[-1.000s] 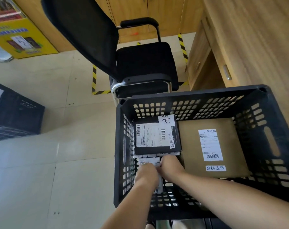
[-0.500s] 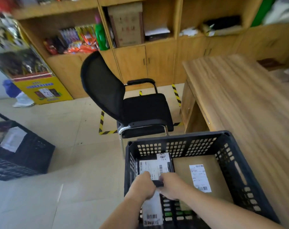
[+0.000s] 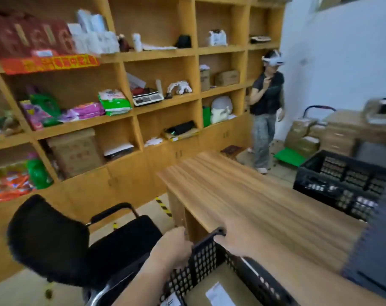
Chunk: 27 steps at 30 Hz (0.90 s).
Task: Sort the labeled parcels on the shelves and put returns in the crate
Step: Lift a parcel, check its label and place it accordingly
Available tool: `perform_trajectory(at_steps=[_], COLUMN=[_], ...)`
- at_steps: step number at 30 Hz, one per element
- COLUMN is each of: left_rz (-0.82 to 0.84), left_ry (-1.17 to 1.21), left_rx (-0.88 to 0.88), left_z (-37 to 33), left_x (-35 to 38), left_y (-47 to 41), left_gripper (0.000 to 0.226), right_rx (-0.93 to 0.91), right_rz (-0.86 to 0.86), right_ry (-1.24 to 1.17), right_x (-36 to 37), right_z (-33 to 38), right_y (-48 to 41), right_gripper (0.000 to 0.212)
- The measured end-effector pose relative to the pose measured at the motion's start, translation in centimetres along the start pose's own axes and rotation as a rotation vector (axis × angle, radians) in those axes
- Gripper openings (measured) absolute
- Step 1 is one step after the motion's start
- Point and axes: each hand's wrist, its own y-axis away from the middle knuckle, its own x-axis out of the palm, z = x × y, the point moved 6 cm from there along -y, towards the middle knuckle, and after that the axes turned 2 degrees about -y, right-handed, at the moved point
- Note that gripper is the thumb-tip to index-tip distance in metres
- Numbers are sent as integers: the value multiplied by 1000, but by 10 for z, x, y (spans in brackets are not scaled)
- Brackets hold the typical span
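Head view: a black perforated plastic crate (image 3: 206, 259) is sitting at the bottom of the frame, against the near corner of a long light-wood desk (image 3: 253, 206). Inside the crate a flat brown cardboard parcel (image 3: 229, 281) is lying face up, showing a white printed label (image 3: 218, 294). The left hand (image 3: 172, 250) is hovering at the outer side of the crate's left wall with its knuckles up and its fingers curling inward. Motion blur is hiding what, if anything, they are closing on, so I cannot tell. The right hand (image 3: 232, 240) is lying over the crate's far corner, fingers together and touching the rim. Whether they are wrapping around the rim I cannot tell.

A black mesh-backed office chair (image 3: 55, 235) is standing just left of the crate, on a pale tiled floor (image 3: 21, 290) marked with yellow-and-black tape (image 3: 163, 205). Behind it, tall yellow-wood shelving (image 3: 165, 56) is running along the wall, carrying bright plastic packets, brown cartons, white bundles and a white weighing scale (image 3: 146, 98).

A second black perforated crate (image 3: 342, 184) is sitting at the desk's far right edge, and a blurred dark grey object (image 3: 375, 250) is filling the near right side. Beyond the desk, another person in a dark top and patterned trousers (image 3: 266, 111) is standing near the shelving's end, wearing a white headset. Stacked brown cardboard boxes (image 3: 302, 138) are piling up by the pale wall to the right.
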Motion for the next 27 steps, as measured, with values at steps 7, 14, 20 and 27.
perform_trajectory(at_steps=[7, 14, 20, 27], left_rz=[-31, -31, 158, 330], left_ry=[-38, -119, -118, -108], left_rx=[454, 940, 1309, 1708], left_z=[-144, -277, -383, -460], left_x=[-17, 16, 90, 190], left_y=[50, 182, 338, 569], left_gripper=[56, 54, 48, 45], right_rx=[317, 591, 943, 1407], right_rz=[-367, -718, -963, -1114], right_ry=[-30, -5, 5, 7], right_x=[-74, -100, -81, -21], right_z=[-64, -88, -117, -103], right_y=[158, 349, 567, 822], right_gripper=[69, 66, 58, 66])
